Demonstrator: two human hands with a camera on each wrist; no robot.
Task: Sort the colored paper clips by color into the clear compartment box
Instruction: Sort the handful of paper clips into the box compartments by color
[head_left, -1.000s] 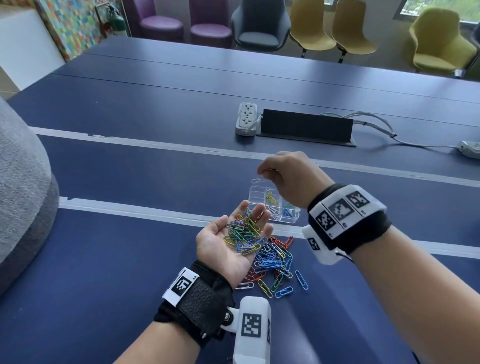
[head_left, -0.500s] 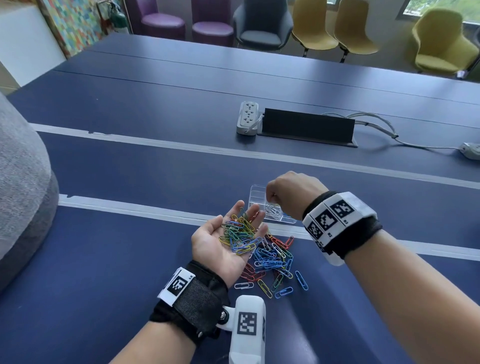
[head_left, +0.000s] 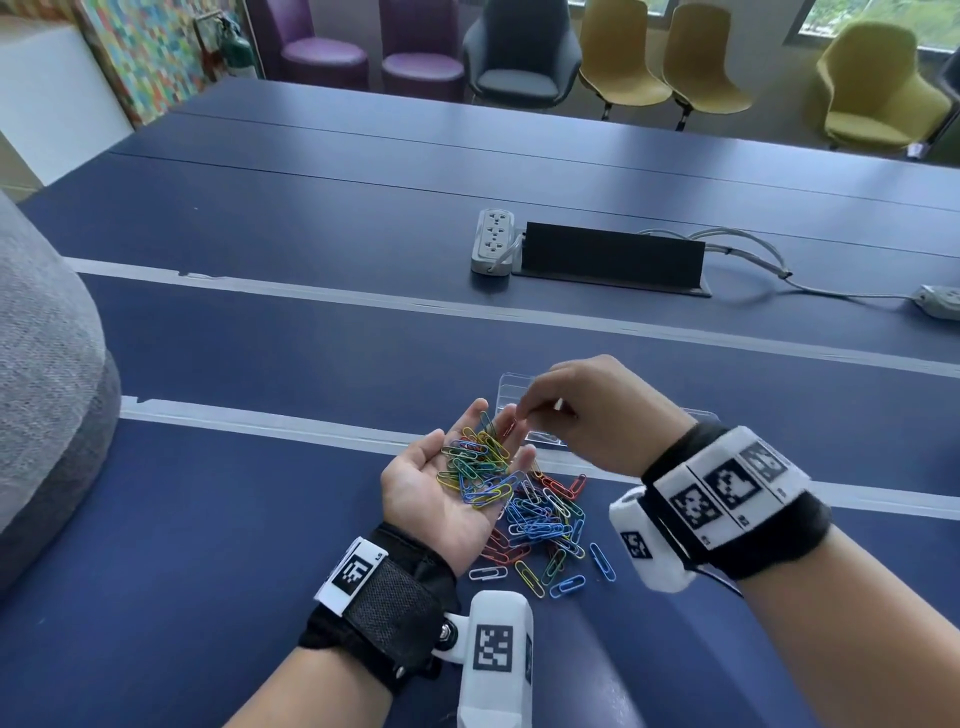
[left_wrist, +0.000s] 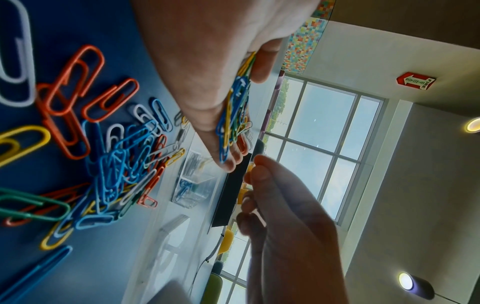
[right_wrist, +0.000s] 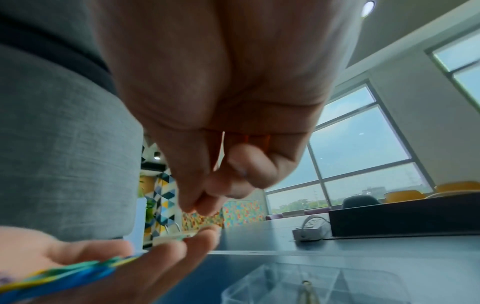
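Note:
My left hand (head_left: 431, 483) lies palm up above the blue table and carries a heap of mixed paper clips (head_left: 475, 470) on its palm and fingers. More colored clips (head_left: 540, 525) lie in a loose pile on the table just beneath and to the right of it. The clear compartment box (head_left: 511, 387) sits behind the hands, largely hidden by my right hand (head_left: 587, 410); blue clips show in one compartment (left_wrist: 184, 189). The right hand hovers just above the left fingertips with fingers curled and thumb against forefinger. I see nothing between them in the right wrist view.
A white power strip (head_left: 492, 240) and a black cable box (head_left: 613, 257) lie farther back on the table, with cables trailing right. A grey cushioned shape (head_left: 47, 389) bulges in at the left edge. Chairs stand beyond the far side.
The right hand dipped to the box, then drew back left and now hangs over the left fingertips. The left hand has stayed in place with its clips.

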